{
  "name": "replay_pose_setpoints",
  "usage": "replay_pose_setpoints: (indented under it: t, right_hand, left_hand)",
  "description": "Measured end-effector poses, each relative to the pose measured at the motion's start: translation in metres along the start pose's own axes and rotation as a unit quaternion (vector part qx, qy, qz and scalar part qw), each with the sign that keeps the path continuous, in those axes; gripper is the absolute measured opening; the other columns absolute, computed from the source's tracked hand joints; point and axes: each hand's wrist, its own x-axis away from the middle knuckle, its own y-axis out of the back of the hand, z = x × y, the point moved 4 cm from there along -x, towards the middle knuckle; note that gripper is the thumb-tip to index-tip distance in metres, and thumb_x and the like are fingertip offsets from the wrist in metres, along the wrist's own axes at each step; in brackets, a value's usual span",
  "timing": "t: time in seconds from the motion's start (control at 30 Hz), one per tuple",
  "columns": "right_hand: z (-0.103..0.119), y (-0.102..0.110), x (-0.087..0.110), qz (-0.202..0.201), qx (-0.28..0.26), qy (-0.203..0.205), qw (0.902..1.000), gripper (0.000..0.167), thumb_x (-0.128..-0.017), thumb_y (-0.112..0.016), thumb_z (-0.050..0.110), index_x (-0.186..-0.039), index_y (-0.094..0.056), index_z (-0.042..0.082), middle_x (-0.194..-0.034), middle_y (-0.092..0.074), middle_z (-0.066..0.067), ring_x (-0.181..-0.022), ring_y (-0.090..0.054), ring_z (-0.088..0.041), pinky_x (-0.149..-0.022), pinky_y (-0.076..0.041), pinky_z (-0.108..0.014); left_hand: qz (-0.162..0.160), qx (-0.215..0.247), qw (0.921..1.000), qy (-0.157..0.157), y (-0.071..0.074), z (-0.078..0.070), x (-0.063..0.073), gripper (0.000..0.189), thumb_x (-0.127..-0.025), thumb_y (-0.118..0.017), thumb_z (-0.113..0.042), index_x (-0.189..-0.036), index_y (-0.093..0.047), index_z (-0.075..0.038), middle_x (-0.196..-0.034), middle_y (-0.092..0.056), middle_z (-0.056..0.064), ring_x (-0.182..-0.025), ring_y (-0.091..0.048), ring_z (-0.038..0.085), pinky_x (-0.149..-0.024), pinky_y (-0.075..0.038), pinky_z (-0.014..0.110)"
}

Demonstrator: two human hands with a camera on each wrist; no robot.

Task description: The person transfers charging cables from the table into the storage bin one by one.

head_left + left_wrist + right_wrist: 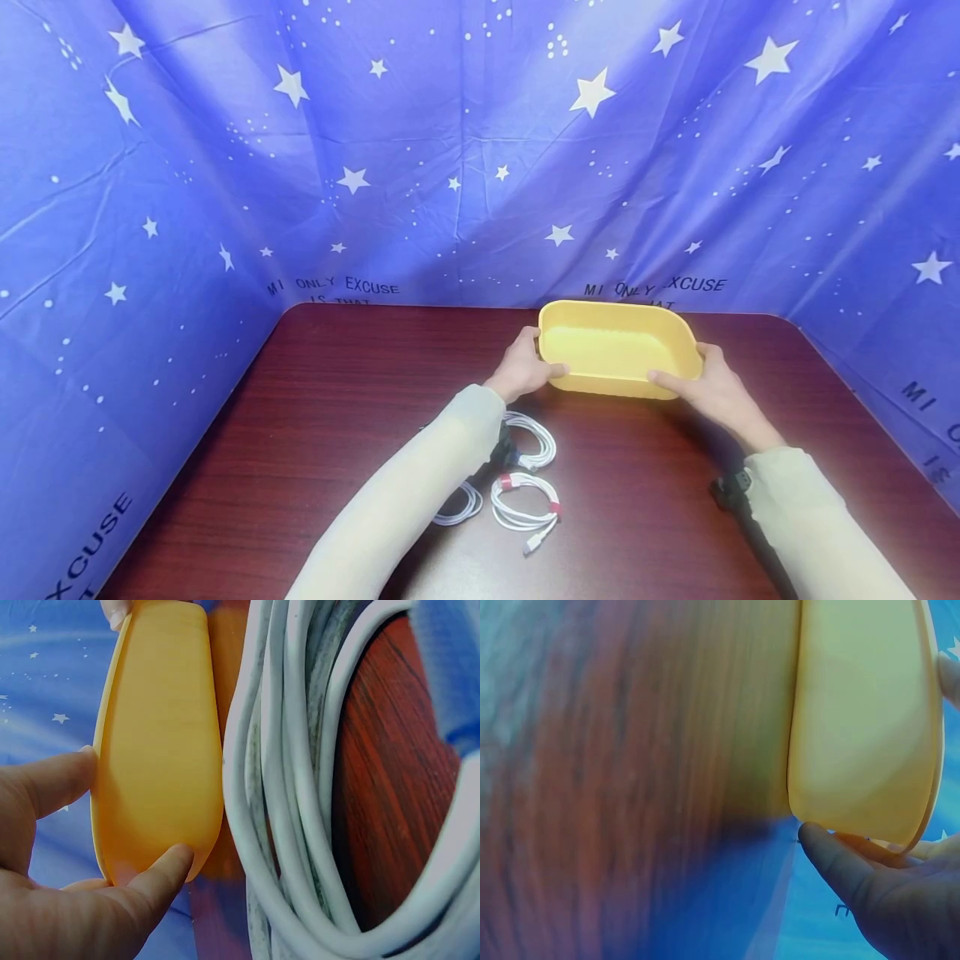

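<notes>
A yellow plastic bin (618, 354) with rounded corners is held between both hands at the far side of the table, its inside visible in the head view. My left hand (521, 367) grips its left end, thumb on the near wall. My right hand (720, 392) holds the right end, thumb over the near rim. The left wrist view shows the bin's smooth wall (161, 735) with the left fingers and thumb on its edges. The right wrist view has the right thumb at the bin's lower corner; some fingers are hidden behind it.
Nearer to me on the dark red wooden table (315, 400) lie coiled white cables: one (553, 446) partly under my left forearm, one with red ties (517, 523), one (477, 504) mostly hidden by the sleeve. A blue starry curtain (450, 125) encloses the table.
</notes>
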Motion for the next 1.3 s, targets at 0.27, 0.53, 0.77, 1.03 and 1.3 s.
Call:
replay_pose_setpoints:
  t: [0.27, 0.53, 0.77, 1.03, 1.3]
  right_hand:
    - [0.002, -0.003, 0.0, -0.006, -0.003, 0.004, 1.0, 0.116, -0.079, -0.065, 0.062, -0.145, -0.005, -0.013, -0.137, -0.028, -0.041, -0.118, -0.041, -0.05, -0.095, -0.035, -0.067]
    - [0.002, -0.006, -0.001, -0.003, -0.006, 0.0, 1.0, 0.118, -0.079, -0.065, 0.063, -0.145, -0.003, -0.013, -0.138, -0.027, -0.042, -0.12, -0.039, -0.052, -0.096, -0.034, -0.067]
    - [0.005, -0.009, 0.0, -0.002, -0.007, -0.003, 1.0, 0.118, -0.079, -0.065, 0.063, -0.145, -0.003, -0.013, -0.138, -0.028, -0.042, -0.121, -0.039, -0.052, -0.097, -0.034, -0.067]
    - [0.009, -0.01, 0.001, -0.006, -0.01, 0.002, 0.9999, 0.117, -0.078, -0.066, 0.062, -0.145, -0.005, -0.013, -0.137, -0.03, -0.041, -0.12, -0.04, -0.05, -0.097, -0.034, -0.066]
    - [0.009, -0.012, 0.0, -0.007, -0.012, 0.005, 0.9999, 0.117, -0.078, -0.067, 0.062, -0.145, -0.005, -0.012, -0.137, -0.03, -0.041, -0.118, -0.042, -0.049, -0.096, -0.036, -0.065]
  left_hand:
    - [0.005, 0.015, 0.9999, -0.002, 0.003, 0.003, 0.0, 0.074, -0.074, -0.081, -0.012, -0.136, -0.04, -0.003, -0.113, -0.059, 0.01, -0.097, -0.059, 0.019, -0.089, -0.049, 0.03]
    - [0.008, 0.013, 0.9999, -0.005, 0.005, 0.006, 0.0, 0.075, -0.075, -0.08, -0.012, -0.137, -0.039, -0.003, -0.114, -0.059, 0.011, -0.098, -0.059, 0.019, -0.09, -0.049, 0.03]
    - [0.009, 0.019, 0.9998, -0.004, 0.009, 0.006, 0.003, 0.074, -0.075, -0.08, -0.01, -0.136, -0.039, -0.002, -0.115, -0.059, 0.012, -0.099, -0.059, 0.019, -0.089, -0.049, 0.029]
    - [0.013, 0.039, 0.9992, -0.005, 0.01, 0.009, 0.003, 0.073, -0.075, -0.079, -0.007, -0.136, -0.038, -0.001, -0.117, -0.059, 0.014, -0.1, -0.06, 0.02, -0.088, -0.05, 0.029]
    - [0.017, 0.048, 0.9987, -0.005, 0.013, 0.011, 0.003, 0.072, -0.075, -0.079, -0.006, -0.135, -0.039, -0.001, -0.115, -0.059, 0.013, -0.1, -0.061, 0.02, -0.085, -0.052, 0.028]
